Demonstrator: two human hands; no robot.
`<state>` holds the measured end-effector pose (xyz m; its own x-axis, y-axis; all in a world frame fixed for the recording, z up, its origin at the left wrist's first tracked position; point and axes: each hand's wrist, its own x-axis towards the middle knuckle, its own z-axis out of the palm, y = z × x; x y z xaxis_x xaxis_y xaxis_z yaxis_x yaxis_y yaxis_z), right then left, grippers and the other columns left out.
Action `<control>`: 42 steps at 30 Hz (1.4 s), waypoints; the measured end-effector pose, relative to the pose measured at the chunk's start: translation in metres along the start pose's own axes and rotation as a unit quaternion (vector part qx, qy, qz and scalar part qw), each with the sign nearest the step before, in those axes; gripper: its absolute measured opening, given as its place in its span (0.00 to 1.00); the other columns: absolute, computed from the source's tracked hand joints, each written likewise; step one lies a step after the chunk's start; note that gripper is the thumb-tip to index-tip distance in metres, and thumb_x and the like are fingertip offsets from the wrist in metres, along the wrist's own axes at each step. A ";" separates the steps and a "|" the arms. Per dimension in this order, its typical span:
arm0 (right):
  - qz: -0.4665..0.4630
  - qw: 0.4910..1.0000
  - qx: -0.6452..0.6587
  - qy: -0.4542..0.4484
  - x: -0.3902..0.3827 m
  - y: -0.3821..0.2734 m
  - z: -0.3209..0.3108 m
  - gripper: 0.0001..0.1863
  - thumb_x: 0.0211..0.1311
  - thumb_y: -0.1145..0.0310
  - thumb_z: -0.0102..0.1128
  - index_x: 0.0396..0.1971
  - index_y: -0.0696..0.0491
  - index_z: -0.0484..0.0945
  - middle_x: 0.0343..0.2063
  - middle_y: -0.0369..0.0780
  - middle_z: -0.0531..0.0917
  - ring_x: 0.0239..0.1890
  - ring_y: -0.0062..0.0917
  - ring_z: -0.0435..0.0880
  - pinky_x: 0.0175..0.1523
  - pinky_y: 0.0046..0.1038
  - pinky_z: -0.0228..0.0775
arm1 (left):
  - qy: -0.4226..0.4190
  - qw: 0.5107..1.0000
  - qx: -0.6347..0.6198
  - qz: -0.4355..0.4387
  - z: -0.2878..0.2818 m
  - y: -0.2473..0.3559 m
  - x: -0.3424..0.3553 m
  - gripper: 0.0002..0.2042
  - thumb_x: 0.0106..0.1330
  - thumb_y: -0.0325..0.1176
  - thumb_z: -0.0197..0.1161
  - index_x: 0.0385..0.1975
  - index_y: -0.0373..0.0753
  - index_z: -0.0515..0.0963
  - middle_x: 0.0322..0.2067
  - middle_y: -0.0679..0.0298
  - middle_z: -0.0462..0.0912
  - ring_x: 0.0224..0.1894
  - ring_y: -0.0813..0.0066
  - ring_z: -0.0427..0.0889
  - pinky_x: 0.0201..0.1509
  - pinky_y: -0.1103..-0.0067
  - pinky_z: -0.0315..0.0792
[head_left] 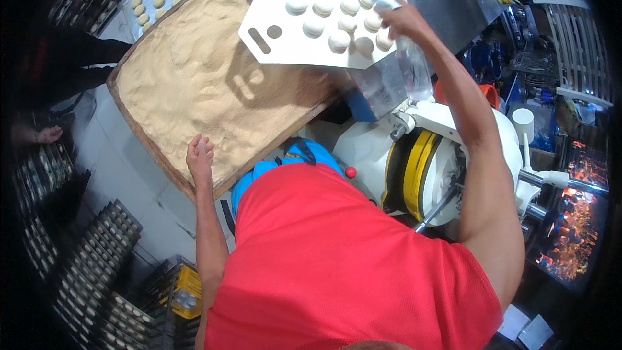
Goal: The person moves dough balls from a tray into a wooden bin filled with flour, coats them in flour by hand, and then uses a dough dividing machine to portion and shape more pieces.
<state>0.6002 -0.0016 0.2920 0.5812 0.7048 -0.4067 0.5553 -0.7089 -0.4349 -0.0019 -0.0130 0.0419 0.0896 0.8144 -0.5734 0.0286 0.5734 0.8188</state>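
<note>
In my right hand (405, 21) is a clear spray bottle (414, 72), its pale nozzle over the right side of a white board (285, 42). Rows of round dough balls (322, 5) sit on this board, which has a slot and a round hole at its left end. The board lies over the far right part of a wooden tray (146, 139) spread with pale yellow crumbs (188, 58). My left hand (201, 153) hovers at the tray's near side with its fingers curled in, and nothing shows in them.
A white machine (363, 149) with a yellow band stands close on my right, below a metal table (447, 0). More dough balls lie on a metal tray (155, 1) at the far left. Stacked racks (97, 253) fill the lower left; another person's hand (49, 134) shows at left.
</note>
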 end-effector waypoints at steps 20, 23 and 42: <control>-0.043 0.989 -0.076 -0.117 -0.038 0.015 -0.022 0.30 0.67 0.51 0.64 0.56 0.62 0.79 0.32 0.46 0.88 0.24 0.30 0.87 0.29 0.35 0.80 | -0.023 0.997 0.070 0.027 0.075 0.051 0.009 0.19 0.78 0.37 0.58 0.64 0.34 0.72 0.53 0.56 0.82 0.46 0.74 0.83 0.46 0.80 0.77; -0.005 0.999 -0.041 -0.031 0.008 0.074 -0.050 0.30 0.66 0.49 0.65 0.53 0.62 0.79 0.30 0.45 0.87 0.22 0.31 0.86 0.28 0.34 0.79 | -0.034 0.996 0.071 0.029 0.082 0.047 0.015 0.19 0.78 0.37 0.58 0.63 0.35 0.73 0.53 0.56 0.82 0.46 0.74 0.83 0.47 0.79 0.78; -0.014 0.839 0.228 0.493 0.125 0.208 -0.154 0.31 0.55 0.56 0.80 0.50 0.61 0.79 0.41 0.43 0.85 0.40 0.32 0.87 0.50 0.36 0.81 | -0.173 0.985 -0.017 0.004 0.183 0.109 0.043 0.27 0.78 0.52 0.53 0.65 0.38 0.70 0.52 0.58 0.81 0.47 0.71 0.83 0.47 0.75 0.78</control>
<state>0.8800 -0.0656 0.2743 0.9065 0.1956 0.3742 0.4220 -0.4494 -0.7873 0.1870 0.0677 0.1116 0.4246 0.7428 -0.5177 -0.0059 0.5740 0.8188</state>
